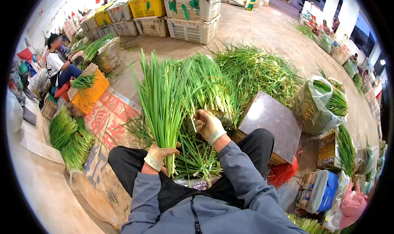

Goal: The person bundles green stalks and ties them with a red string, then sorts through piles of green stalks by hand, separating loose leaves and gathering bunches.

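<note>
At the far left, a co-worker is seen seated beside an orange board, on whose upper edge a few greens are rested. Nearer, a pile of greens is laid with its pale ends towards the camera, perhaps so that the stalks are kept aligned. Printed cardboard is spread on the floor, probably as a clean underlay.

The bunch is held upright between the knees by the left hand. It is gripped low, around the pale stalks, with the thumb laid across the front; by this hold the leaves are left free to fan out above, and the stalk ends seem to be kept level.

Just right of the bunch, the right hand is raised in front of the loose greens. Its fingers are curled inward; whether a stalk is pinched between them cannot be told. Behind, a larger heap is spread on the floor, seemingly placed within easy reach.

Beside the right knee, a dark-topped box is set, with red strands gathered against its near side, likely to be handy. Farther right, more greens are contained upright in a clear bag.
</note>
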Demonstrator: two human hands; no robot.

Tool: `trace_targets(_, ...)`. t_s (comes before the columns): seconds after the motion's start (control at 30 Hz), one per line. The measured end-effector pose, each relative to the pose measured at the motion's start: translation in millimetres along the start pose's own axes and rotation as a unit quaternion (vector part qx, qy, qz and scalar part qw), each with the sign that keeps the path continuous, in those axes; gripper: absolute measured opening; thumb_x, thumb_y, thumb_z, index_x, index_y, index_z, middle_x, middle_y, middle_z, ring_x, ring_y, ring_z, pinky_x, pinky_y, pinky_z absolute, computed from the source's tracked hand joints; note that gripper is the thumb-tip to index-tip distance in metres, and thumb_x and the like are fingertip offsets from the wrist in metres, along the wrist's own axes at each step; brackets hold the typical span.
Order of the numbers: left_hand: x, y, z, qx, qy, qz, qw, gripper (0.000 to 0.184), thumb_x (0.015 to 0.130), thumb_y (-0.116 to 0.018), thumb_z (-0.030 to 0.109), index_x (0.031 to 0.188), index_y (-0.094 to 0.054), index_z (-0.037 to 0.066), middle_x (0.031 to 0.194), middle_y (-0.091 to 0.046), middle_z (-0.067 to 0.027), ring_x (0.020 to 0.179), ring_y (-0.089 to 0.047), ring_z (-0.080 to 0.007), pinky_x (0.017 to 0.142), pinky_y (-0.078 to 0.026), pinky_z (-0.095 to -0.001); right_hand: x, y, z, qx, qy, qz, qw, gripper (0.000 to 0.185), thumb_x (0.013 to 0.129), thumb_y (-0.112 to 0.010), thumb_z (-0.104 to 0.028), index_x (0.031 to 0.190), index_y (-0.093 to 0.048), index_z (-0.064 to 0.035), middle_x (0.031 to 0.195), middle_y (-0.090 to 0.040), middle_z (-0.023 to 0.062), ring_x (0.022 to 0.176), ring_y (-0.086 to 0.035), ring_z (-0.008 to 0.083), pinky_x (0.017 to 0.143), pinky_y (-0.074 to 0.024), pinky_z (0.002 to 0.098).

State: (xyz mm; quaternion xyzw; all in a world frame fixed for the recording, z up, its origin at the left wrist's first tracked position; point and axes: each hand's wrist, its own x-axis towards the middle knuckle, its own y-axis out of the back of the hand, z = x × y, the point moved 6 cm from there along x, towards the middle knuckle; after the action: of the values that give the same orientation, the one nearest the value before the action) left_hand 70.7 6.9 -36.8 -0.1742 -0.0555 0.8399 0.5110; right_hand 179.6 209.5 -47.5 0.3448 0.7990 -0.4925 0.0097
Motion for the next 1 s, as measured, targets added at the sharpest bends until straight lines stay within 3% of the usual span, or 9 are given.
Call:
trace_targets(0.23, 5.6, -6.4, -1.6, 0.048, -0.007, 0.008, 0.999, 0.046, 0.074, -0.078, 0.0, 0.117, -0.06, -0.003, 0.098, -0.071, -0.0169, 0.078, -0.07, -0.0242, 0.067, -0.059, -0.0344, -21.5, -13.6, 12.6, -0.173, -0.074, -0.002, 0.982, 0.024, 0.099, -0.06, -0.033, 0.09, -0.057, -0.0114, 0.072, -0.049, -0.005, 0.055, -0.042, 0.0065, 0.047, -0.0337, 0.0222)
trace_targets(0.53, 4.4, -13.1, -5.1, 0.092, -0.005, 0.028, 0.995, 0.047, 0.074, -0.078, 0.002, 0.117, -0.061, -0.003, 0.096, -0.071, -0.0136, 0.079, -0.07, -0.0244, 0.069, -0.059, -0.035, -33.9, -3.1, 2.1, -0.287, 0.008, 0.029, 0.958, 0.019, 0.093, -0.066, -0.015, 0.106, -0.064, 0.0001, 0.08, -0.063, 0.0045, 0.059, -0.057, 0.0111, 0.05, -0.0431, 0.0249)
trace_targets(0.8, 29.1, 35.5, -22.8, -0.2, -0.002, 0.247, 0.948, 0.024, 0.077, -0.074, -0.003, 0.101, -0.071, -0.005, 0.09, -0.073, -0.0146, 0.079, -0.07, -0.0253, 0.073, -0.058, -0.0359, -59.0, 64.4, -6.0, 0.15, 0.185, -0.033, 0.971, 0.008, 0.097, -0.059, -0.019, 0.099, -0.059, -0.011, 0.088, -0.061, 0.0037, 0.067, -0.054, 0.0122, 0.058, -0.0452, 0.0276)
trace_targets(0.83, 30.2, 47.3, -21.5, -0.228, -0.02, 0.255, 0.939, 0.022, 0.079, -0.073, -0.004, 0.1, -0.071, -0.006, 0.092, -0.072, -0.0155, 0.079, -0.07, -0.0258, 0.073, -0.058, -0.0363, -73.1, 67.8, -16.4, 0.025, 0.232, 0.086, 0.969, 0.01, 0.094, -0.061, -0.018, 0.096, -0.066, -0.0092, 0.076, -0.061, 0.0005, 0.061, -0.056, 0.0107, 0.053, -0.0483, 0.0267)
trace_targets(0.87, 37.7, 60.6, -26.8, -0.255, -0.032, 0.253, 0.932, 0.019, 0.08, -0.071, -0.004, 0.1, -0.071, -0.006, 0.094, -0.072, -0.0165, 0.08, -0.069, -0.0264, 0.073, -0.058, -0.0367, -74.3, 87.8, -19.0, -0.416, 0.102, 0.145, 0.892, 0.023, 0.091, -0.065, -0.026, 0.101, -0.067, -0.0063, 0.084, -0.069, 0.0061, 0.071, -0.065, 0.0179, 0.062, -0.0539, 0.0345)
trace_targets(0.9, 53.2, 86.1, -52.0, -0.266, 0.006, 0.262, 0.928, 0.023, 0.081, -0.069, -0.008, 0.104, -0.07, -0.008, 0.101, -0.071, -0.018, 0.085, -0.069, -0.0264, 0.076, -0.058, -0.0366, -70.0, 87.4, -8.2, -0.63, 0.038, 0.063, 0.773, 0.032, 0.089, -0.067, -0.032, 0.105, -0.067, -0.0043, 0.092, -0.071, 0.0103, 0.08, -0.068, 0.023, 0.069, -0.0549, 0.0379)
trace_targets(0.93, 50.6, 85.9, -44.5, 0.031, -0.066, 0.171, 0.983, 0.032, 0.08, -0.066, -0.009, 0.112, -0.069, -0.005, 0.111, -0.069, -0.0168, 0.096, -0.068, -0.0259, 0.085, -0.055, -0.0345, -71.4, 90.3, 5.6, -0.795, -0.041, -0.008, 0.605, 0.042, 0.086, -0.069, -0.037, 0.109, -0.067, -0.0023, 0.099, -0.073, 0.0145, 0.089, -0.07, 0.028, 0.077, -0.0559, 0.0412)
trace_targets(0.97, 42.5, 82.5, -37.2, 0.305, -0.18, 0.137, 0.925, 0.042, 0.08, -0.063, -0.011, 0.12, -0.067, -0.002, 0.12, -0.068, -0.0156, 0.107, -0.066, -0.0255, 0.094, -0.053, -0.0325, -81.4, 76.8, 8.6, -0.854, -0.072, -0.001, 0.515, 0.056, 0.083, -0.071, -0.042, 0.119, -0.064, -0.0008, 0.106, -0.071, 0.0207, 0.1, -0.069, 0.0341, 0.087, -0.0541, 0.0436)
trace_targets(1.0, 21.6, 41.9, -5.5, 0.458, -0.222, 0.097, 0.855, 0.038, 0.082, -0.058, -0.007, 0.118, -0.069, 0.001, 0.129, -0.065, -0.0132, 0.114, -0.064, -0.0236, 0.097, -0.052, -0.0304, -88.1, 61.2, 3.8, -0.801, 0.049, 0.034, 0.596, 0.07, 0.082, -0.071, -0.048, 0.13, -0.057, 0.0007, 0.112, -0.069, 0.0223, 0.102, -0.068, 0.0358, 0.087, -0.0542, 0.0426)
